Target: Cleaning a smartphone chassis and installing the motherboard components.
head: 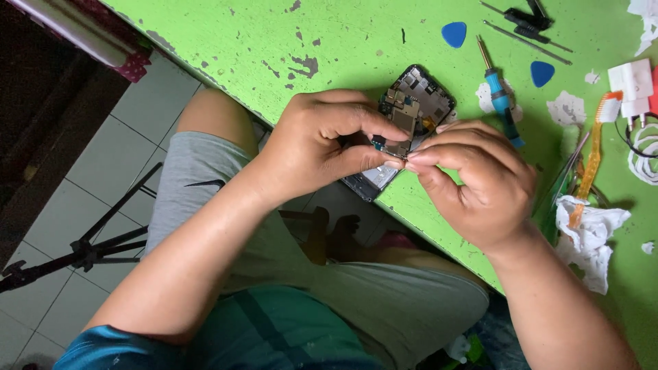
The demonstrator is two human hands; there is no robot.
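Fingertips of left hand (312, 144) and right hand (473, 181) pinched together on a tiny part, too small to identify, over opened phone (411, 113) at green table (343, 34) edge. Beyond: blue screwdriver (499, 96), two blue picks (454, 33), orange flex cable (593, 157), crumpled white tissue (589, 236). Phone's lower half hidden by both hands.

Both forearms are bare; no sleeves, watch or rings show. Grey shorts (205, 185) carry a small dark mark. The shirt (274, 336) is teal with blue edging.
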